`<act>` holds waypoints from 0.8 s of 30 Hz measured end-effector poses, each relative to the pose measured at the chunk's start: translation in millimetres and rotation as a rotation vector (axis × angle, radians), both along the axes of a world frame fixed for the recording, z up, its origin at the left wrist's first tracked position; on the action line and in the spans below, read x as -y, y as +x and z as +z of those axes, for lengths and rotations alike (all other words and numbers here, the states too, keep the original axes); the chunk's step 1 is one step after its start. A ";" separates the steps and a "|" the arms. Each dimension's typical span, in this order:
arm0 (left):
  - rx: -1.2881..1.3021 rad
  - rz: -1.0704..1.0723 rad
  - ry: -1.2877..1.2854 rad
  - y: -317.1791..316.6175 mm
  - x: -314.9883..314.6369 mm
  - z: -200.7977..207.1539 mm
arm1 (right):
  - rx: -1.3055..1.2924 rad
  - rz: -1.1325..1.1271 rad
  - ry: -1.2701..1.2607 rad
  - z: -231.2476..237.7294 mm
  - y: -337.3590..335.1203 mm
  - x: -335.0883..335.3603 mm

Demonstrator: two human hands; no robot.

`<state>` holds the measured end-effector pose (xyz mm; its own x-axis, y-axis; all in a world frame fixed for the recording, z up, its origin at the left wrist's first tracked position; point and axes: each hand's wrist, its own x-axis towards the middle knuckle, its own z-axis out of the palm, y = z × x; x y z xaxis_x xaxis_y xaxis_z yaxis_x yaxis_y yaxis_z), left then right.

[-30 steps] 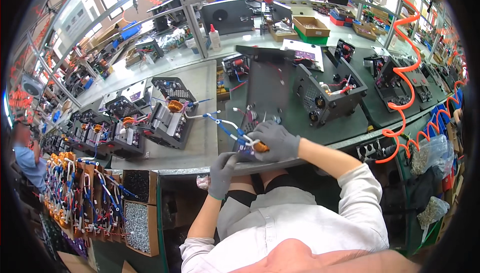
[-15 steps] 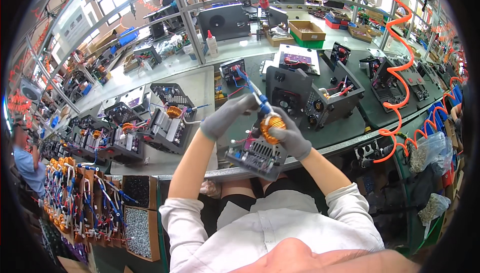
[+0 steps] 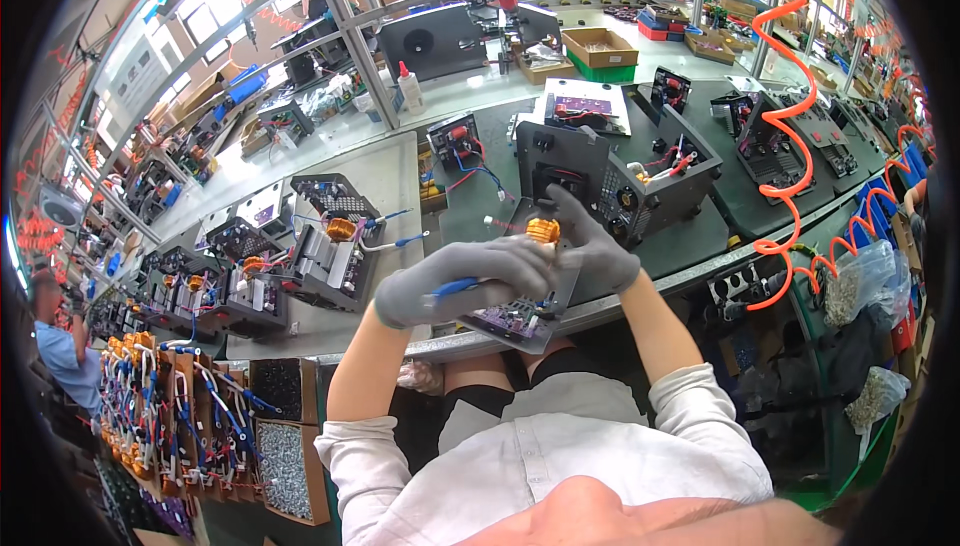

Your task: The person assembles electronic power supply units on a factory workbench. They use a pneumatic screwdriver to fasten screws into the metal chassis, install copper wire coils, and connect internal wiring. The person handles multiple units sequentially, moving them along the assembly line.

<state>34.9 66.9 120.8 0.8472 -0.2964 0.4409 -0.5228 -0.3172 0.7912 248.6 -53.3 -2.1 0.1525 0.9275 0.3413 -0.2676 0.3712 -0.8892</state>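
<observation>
A toroidal coil (image 3: pixel 542 231) with orange-copper winding sits between my two gloved hands, above a dark metal panel with a circuit board (image 3: pixel 515 321). My right hand (image 3: pixel 600 251), in a grey glove, is closed around the coil's right side. My left hand (image 3: pixel 465 278), gloved alike and slightly blurred, is closed over the coil's lead, whose blue sleeve (image 3: pixel 455 287) shows across the fingers. The left fingertips reach close to the coil's lower edge and hide part of it. Just beyond my hands stands a dark open housing with a fan (image 3: pixel 565 171).
Left on the bench stand several part-built units with heatsinks and coils (image 3: pixel 345 246). Cardboard bins hold more wired coils (image 3: pixel 130 396) and small metal fasteners (image 3: pixel 285 471). An orange coiled air hose (image 3: pixel 790 126) hangs at right. A small fan panel with wires (image 3: pixel 458 141) lies ahead.
My left hand has come down toward me and swung the coil's lead from pointing away to lying leftward. The coil has turned and risen slightly in view, with the right hand still at it.
</observation>
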 end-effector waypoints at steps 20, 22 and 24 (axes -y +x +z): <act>-0.008 0.584 -0.563 6.2 -66.5 -105.7 | 1.000 -0.347 -0.522 5.6 -14.6 55.9; -0.046 0.590 -0.430 23.3 -65.5 -120.8 | 1.276 -0.165 -0.686 15.4 -13.5 56.8; -0.181 0.645 -0.376 33.9 -58.7 -120.3 | 1.437 -0.018 -0.761 30.9 -8.3 54.2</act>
